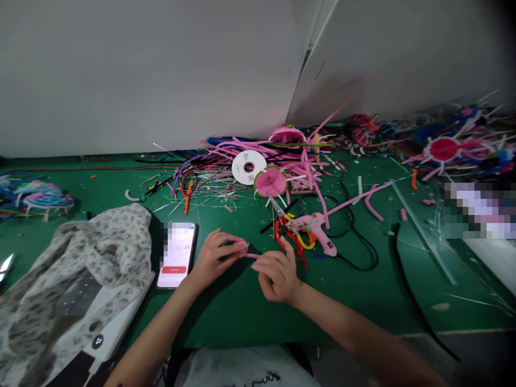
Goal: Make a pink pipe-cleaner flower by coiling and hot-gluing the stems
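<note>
Pink strip [252, 256] grasped in left hand's [214, 256] grip; right hand's [279, 272] grip pinching it too; phone [177, 256] nearby.

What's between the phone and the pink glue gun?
The head view shows the left hand, a pink strip, the right hand, then red and yellow tool handles beside the glue gun.

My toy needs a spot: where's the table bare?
The table is bare on the near side of the left hand and right hand, and between the black cord and curved black strip. Pink strips crowd it by the wall.
</note>
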A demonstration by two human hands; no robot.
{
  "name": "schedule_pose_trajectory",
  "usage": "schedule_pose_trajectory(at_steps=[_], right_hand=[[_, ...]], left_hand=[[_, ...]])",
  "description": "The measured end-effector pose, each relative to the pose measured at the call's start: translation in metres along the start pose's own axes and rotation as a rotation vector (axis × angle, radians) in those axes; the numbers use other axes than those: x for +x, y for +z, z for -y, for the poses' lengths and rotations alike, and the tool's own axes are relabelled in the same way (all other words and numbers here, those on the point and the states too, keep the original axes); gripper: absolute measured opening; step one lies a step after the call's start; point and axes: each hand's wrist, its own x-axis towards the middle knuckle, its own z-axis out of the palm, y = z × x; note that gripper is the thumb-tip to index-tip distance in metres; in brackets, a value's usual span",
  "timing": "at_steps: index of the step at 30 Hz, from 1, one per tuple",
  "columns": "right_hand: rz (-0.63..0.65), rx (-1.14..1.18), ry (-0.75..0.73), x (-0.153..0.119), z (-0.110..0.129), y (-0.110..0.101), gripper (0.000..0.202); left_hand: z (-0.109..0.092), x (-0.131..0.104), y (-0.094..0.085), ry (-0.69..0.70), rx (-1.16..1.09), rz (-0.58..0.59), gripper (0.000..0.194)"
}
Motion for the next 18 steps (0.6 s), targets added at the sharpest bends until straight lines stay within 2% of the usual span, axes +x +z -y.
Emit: schedule_pose_trajectory(at_steps=[6, 12, 18], right_hand=[[0.015, -0.065, -0.078, 0.001, 0.002, 0.005, 0.029], [0.088, -0.162, 0.115, 0.006, -0.001, 0.005, 0.013], [0.197, -0.219, 0.060, 0.007, -0.011, 0.002, 0.006]], left_hand=[[0.001, -0.001, 0.001, -0.003, 0.003, -0.016, 0.017], [-0.002, 0.000, -0.001, 0.012, 0.017, -0.020, 0.018], [-0.003, 0.000, 0.001, 0.021, 0.024, -0.038, 0.017]])
